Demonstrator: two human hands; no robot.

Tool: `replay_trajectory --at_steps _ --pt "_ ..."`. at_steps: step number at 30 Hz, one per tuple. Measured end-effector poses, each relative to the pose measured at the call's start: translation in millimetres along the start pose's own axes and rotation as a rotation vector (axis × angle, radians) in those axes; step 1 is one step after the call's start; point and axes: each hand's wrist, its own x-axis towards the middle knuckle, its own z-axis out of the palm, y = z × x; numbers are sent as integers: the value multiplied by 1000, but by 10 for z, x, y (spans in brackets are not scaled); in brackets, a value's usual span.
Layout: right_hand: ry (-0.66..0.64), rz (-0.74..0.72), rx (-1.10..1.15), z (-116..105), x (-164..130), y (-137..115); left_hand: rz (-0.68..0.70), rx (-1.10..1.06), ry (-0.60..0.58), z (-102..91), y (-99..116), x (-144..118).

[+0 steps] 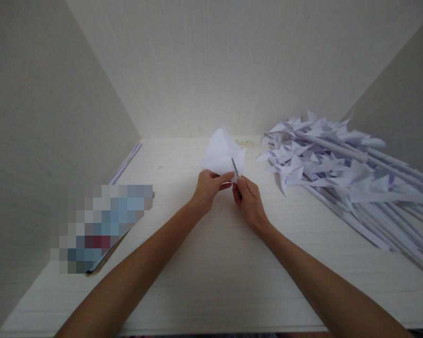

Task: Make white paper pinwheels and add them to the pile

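Both forearms reach in from the near edge of the counter (211,281) and meet at its middle. From the head view, the left hand (207,188) is pinched shut on the lower edge of a folded white paper (220,152), thumb on top, holding it up off the counter and tilted toward the back wall. The right hand (248,199) is closed around a thin grey tool (235,167), whose slim tip rests on the paper's fold; whether it is a blade or small scissors is too small to tell.

Judging by this, the step in hand looks like cutting or scoring the folded sheet. The next move would call for a steady left grip and a short, controlled push of the tool along the fold, clear of the thumb.

At right lies a big heap of paper pinwheels (338,164) on rolled paper sticks, well apart from the hands. At left a flat dark device (105,225) lies on the counter, its face blurred out. No brand, label or writing can be read anywhere.
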Motion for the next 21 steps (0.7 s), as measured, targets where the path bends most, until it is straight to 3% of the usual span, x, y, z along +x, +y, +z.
replay_trajectory --at_steps 12,21 --pt "18 -46 -170 -3 13 -37 -17 28 -38 -34 -22 28" --pt "43 -88 -317 5 31 -57 1 -18 10 -38 18 39"
